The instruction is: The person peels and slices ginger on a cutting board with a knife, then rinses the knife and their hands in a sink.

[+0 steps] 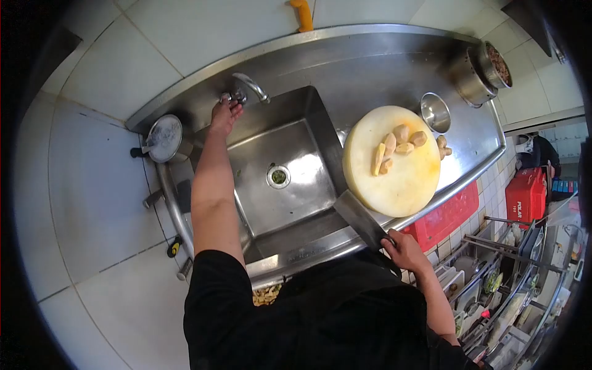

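My left hand [227, 116] reaches across the sink to the tap [250, 86] at its back edge, with the fingers at the tap handle. No stream of water shows under the spout. In my right hand [407, 251] is a cleaver [359, 217], its broad blade angled over the sink's front right corner, close to the cutting board. The round, thick cutting board [394, 194] carries several pieces of ginger [401, 132], some peeled and yellow. More ginger [444, 147] lies just off the board's right side.
The steel sink [259, 166] has green scraps in its drain [278, 177]. A metal bowl [435, 113] and pots [472, 80] stand to the right. At left is a pot of whitish contents [165, 139]. A red crate [453, 216] and dish rack [493, 277] are lower right.
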Available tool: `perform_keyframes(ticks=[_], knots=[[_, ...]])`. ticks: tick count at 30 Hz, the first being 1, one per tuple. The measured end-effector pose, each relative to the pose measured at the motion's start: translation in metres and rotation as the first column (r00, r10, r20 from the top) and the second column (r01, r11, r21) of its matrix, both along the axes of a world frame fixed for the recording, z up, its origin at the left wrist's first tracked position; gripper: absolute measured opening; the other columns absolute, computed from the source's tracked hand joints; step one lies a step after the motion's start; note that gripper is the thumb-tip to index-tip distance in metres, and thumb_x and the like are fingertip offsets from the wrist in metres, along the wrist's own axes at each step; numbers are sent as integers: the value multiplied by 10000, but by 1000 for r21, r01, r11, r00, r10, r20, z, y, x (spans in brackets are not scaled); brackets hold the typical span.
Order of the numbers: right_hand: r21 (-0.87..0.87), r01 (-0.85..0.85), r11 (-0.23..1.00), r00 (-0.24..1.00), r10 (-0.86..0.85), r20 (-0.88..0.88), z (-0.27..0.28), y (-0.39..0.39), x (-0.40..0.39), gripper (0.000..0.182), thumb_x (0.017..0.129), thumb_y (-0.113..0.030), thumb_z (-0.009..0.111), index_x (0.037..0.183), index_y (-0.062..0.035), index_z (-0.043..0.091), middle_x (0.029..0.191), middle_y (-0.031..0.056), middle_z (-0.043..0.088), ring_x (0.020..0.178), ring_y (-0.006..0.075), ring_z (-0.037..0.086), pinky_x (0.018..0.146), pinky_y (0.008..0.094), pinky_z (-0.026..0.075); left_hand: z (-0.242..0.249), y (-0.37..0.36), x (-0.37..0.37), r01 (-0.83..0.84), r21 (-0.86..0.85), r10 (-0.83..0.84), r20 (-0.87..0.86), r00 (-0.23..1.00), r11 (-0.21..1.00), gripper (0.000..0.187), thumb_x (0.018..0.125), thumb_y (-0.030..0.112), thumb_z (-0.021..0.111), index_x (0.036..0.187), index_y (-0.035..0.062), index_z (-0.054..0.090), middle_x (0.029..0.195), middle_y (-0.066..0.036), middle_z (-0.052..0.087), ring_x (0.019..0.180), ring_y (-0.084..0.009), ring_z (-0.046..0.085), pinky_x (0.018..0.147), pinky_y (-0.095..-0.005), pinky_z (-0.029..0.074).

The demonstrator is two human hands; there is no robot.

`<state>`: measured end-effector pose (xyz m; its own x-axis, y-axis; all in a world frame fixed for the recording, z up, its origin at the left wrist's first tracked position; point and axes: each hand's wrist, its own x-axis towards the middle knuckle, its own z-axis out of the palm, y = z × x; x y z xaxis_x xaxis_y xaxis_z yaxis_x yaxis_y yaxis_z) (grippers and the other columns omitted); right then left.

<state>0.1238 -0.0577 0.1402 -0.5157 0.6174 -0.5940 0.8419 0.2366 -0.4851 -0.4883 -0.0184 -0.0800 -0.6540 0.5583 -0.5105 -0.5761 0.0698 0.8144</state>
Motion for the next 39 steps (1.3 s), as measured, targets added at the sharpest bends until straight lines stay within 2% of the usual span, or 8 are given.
perform_keyframes(ticks=[5, 12, 17, 19, 25, 31, 33, 39], knots=[[-115, -10, 993, 998, 4, -56, -33, 11, -41, 300, 1005, -287, 609, 1043, 8, 576, 808, 267, 613, 769, 472, 616, 730, 514, 480, -9, 15, -7, -97, -20, 98, 36, 995, 995, 436, 1022, 503, 594, 1007, 68, 623, 793, -51, 638, 626, -173, 627, 580, -353, 573], [-564, 266, 781, 925, -372, -79, -95, 41, -147, 201, 1038, -242, 586, 944, -73, 532, 671, 16, 538, 530, 129, 518, 498, 294, 464, 8, 58, 41, -575, -136, 588, 276, 760, 807, 574, 893, 671, 681, 907, 102, 611, 664, -47, 554, 513, -179, 517, 427, -342, 407], [-677, 425, 601, 870, -477, 123, -181, 93, -218, 160, 1038, -192, 513, 987, -53, 572, 730, 68, 602, 497, 197, 547, 466, 363, 499, -2, 78, 139, -184, 283, 53, 414, 909, 941, 263, 1007, 379, 637, 1034, 118, 649, 859, -43, 641, 679, -184, 628, 588, -357, 547], [-746, 357, 562, 895, -433, 101, -231, 117, -232, 160, 1033, -154, 476, 973, -48, 579, 687, 78, 600, 524, 231, 578, 492, 399, 529, 2, 57, 183, -194, 644, -49, 339, 939, 740, 177, 986, 258, 687, 1033, 91, 656, 885, -37, 671, 722, -171, 647, 657, -325, 565], [-861, 324, 393, 863, -495, 99, -276, 160, -309, 236, 1088, -192, 405, 1043, -18, 558, 824, 121, 642, 655, 244, 651, 590, 378, 605, 2, -42, 215, -163, 179, 131, 179, 975, 970, 139, 952, 120, 708, 1047, 20, 688, 962, -60, 721, 820, -151, 681, 751, -307, 580], [-831, 520, 198, 557, -816, 154, -271, 140, -355, 202, 1031, -64, 464, 1119, 106, 531, 912, 178, 656, 693, 244, 672, 631, 364, 630, -186, -159, 196, -577, -392, 607, -59, 793, 717, 232, 870, 139, 697, 1071, 40, 756, 1000, -113, 772, 892, -226, 722, 788, -338, 556], [-831, 513, 214, 702, -662, 263, -290, 149, -359, 179, 1022, -46, 470, 1114, 95, 531, 918, 176, 658, 678, 215, 658, 608, 343, 624, -221, -185, 185, -464, -592, 242, -418, 876, 659, 268, 873, 196, 699, 1106, 76, 754, 1036, -166, 765, 958, -323, 735, 842, -409, 570], [-770, 439, 464, 865, -448, 224, -288, 148, -336, 168, 1042, -109, 501, 1033, 51, 548, 870, 139, 643, 627, 176, 618, 513, 304, 563, -248, -182, 123, -251, -751, -135, -411, 902, 611, 277, 899, 196, 674, 1147, 83, 724, 1156, -197, 724, 1082, -383, 690, 943, -471, 544]])
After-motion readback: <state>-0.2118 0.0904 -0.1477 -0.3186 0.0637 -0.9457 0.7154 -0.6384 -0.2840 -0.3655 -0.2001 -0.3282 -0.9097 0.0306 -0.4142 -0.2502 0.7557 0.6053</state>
